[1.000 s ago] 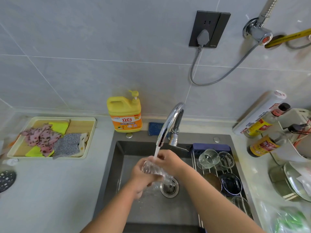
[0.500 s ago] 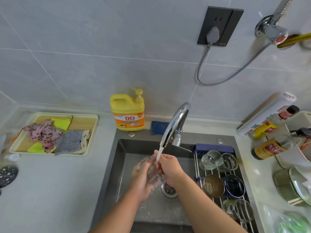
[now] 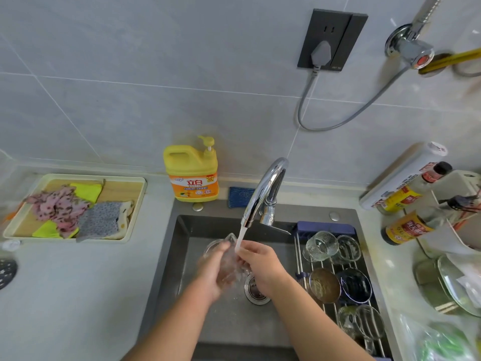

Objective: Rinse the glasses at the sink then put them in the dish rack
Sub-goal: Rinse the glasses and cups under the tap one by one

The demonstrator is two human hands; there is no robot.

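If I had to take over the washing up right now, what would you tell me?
Left hand cups the glass over the sink, under the water running from the faucet.
Right hand grips the glass's other side.
Done: two clear glasses lie at the far end of the dish rack.
Left: finish rinsing this glass, then put it in the rack too.

Clear glass (image 3: 229, 265) tilted over sink (image 3: 186, 259); other glasses (image 3: 322, 246) rest in dish rack (image 3: 325, 226).
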